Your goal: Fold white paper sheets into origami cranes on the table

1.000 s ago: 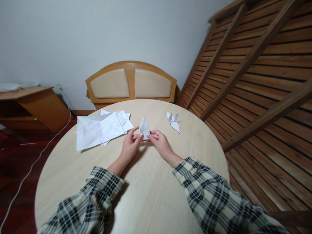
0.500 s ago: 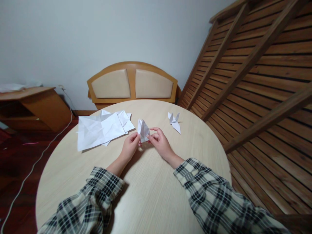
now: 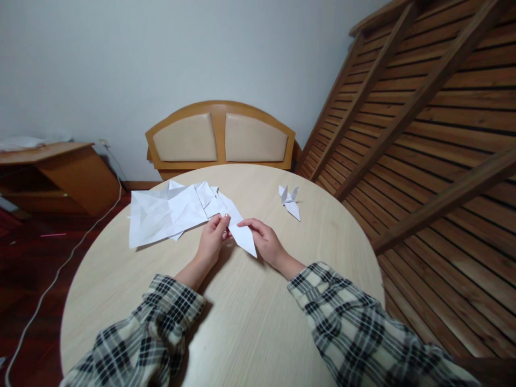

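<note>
Over the middle of the round table, both my hands grip a folded white piece of paper (image 3: 244, 239). One pointed flap hangs down toward me, and another part reaches up and away to the left. My left hand (image 3: 212, 239) pinches its left side between thumb and fingers. On the right side, my right hand (image 3: 266, 242) holds the paper with its index finger laid along the top fold; its thumb is mostly hidden. A finished-looking white origami crane (image 3: 289, 201) stands apart, beyond my right hand.
Creased white paper sheets (image 3: 161, 215) lie overlapping at the left of the pale round table (image 3: 234, 322). Behind it stands a padded headboard (image 3: 220, 134). Wooden slats (image 3: 427, 134) lean at the right. A wooden cabinet (image 3: 80, 177) and a white cable (image 3: 52, 279) are at the left.
The folded paper stood upright between my hands; now it is opened out, with one pointed flap down toward me. My left fingers have moved slightly up. The crane and sheets stay put.
</note>
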Demonstrator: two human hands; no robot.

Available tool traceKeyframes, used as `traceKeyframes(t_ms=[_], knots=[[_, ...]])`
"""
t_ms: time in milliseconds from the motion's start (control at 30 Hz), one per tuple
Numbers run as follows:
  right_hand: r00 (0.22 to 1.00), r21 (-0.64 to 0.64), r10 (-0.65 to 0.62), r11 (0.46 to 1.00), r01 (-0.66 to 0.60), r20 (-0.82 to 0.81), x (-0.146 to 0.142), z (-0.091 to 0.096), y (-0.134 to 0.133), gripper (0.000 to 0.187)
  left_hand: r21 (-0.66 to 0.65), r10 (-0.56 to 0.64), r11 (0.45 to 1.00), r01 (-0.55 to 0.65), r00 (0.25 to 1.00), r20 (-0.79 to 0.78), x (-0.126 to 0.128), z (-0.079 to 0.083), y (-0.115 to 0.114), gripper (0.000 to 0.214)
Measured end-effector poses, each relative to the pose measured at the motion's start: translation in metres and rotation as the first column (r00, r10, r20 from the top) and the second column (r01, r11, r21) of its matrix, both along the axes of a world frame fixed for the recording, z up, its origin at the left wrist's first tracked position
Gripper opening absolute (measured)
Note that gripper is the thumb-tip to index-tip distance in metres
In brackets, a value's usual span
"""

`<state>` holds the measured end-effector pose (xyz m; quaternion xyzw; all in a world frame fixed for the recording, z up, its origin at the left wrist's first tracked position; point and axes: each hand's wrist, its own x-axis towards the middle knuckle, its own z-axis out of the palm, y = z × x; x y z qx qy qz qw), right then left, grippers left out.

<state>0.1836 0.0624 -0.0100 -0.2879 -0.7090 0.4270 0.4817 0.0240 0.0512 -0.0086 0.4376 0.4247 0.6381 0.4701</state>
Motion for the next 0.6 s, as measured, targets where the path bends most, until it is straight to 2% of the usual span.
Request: traceKeyframes(t_ms=[167, 300, 467, 600], knots=[[0.991, -0.147, -0.049, 0.989, 0.03, -0.127, 0.002, 0.0, 0.0026, 0.026, 0.013, 0.016, 1.0, -0.016, 1.0, -0.01, 0.0013, 0.0025, -0.0019, 0.03], [0.987, -0.24, -0.062, 0.97, 0.025, -0.15, -0.001, -0.0007, 0.0057, 0.031, 0.043, 0.06, 0.997, -0.056, 0.995, -0.077, 0.001, 0.0042, -0.0026, 0.03], [0.991, -0.259, -0.08, 0.965, 0.051, -0.106, -0.0042, -0.0068, 0.0093, 0.027, 0.073, 0.006, 0.997, 0.007, 0.984, -0.176, 0.0027, 0.009, -0.006, 0.026], [0.989, -0.255, -0.08, 0.966, 0.047, -0.122, -0.0015, -0.0058, 0.0068, 0.027, 0.12, 0.029, 0.993, 0.002, 0.967, -0.255, 0.0031, 0.0075, -0.0059, 0.025]])
